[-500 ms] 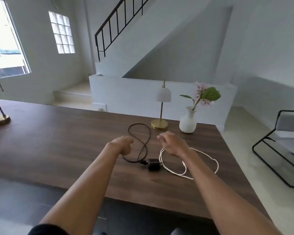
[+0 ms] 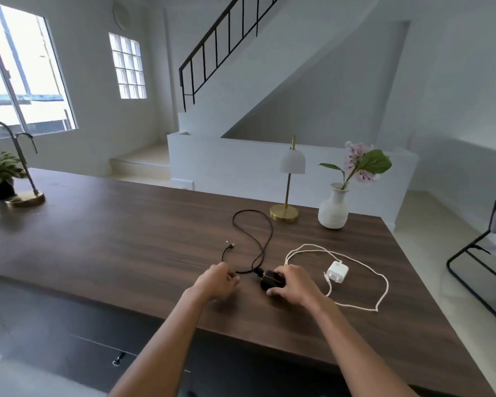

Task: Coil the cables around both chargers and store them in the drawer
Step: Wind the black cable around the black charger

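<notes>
Right hand clamped over small black charger block on dark wooden bench, steadying it; left hand pinching its thin black cable ready for coiling. White charger beside, untouched.

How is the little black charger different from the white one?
The small black charger block is under the right hand; the small white charger block lies untouched. The thin black cable trails toward the gold lamp, its near stretch at the left hand; the white cable loops around its charger. Both rest on the brown wooden table, uncoiled.
</notes>
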`<state>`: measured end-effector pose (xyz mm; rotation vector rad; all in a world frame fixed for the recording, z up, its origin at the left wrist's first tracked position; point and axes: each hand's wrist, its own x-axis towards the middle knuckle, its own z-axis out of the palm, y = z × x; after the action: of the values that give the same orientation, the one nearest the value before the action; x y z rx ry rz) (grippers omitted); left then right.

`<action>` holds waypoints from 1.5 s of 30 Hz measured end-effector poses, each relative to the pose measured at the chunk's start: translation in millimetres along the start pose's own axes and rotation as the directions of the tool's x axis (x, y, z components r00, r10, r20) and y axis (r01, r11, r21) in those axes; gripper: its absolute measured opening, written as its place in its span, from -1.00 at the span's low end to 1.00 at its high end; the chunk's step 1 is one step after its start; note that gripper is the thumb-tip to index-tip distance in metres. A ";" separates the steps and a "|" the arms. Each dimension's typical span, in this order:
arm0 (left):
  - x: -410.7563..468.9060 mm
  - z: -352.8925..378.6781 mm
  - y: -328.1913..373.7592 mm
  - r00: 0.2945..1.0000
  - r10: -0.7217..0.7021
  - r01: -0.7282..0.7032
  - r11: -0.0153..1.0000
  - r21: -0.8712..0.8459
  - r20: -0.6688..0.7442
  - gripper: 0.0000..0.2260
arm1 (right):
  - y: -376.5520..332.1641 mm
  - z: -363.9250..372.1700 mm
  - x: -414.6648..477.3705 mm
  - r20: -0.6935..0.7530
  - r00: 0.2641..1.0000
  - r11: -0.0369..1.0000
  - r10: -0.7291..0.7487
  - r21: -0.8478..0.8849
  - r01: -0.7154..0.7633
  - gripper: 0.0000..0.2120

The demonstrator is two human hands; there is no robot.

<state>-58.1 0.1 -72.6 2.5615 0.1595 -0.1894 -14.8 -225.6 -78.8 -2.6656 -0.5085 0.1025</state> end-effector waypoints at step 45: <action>-18.3 68.3 29.0 0.958 -0.131 -0.153 0.518 -0.842 -0.255 -0.62 | 2.9 42.4 -47.6 -0.155 0.969 0.393 0.193 0.917 0.068 -0.77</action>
<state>-78.6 -62.7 -111.1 1.5448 0.2675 0.2414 -64.4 -228.8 -118.8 -1.5188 -0.1535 0.0555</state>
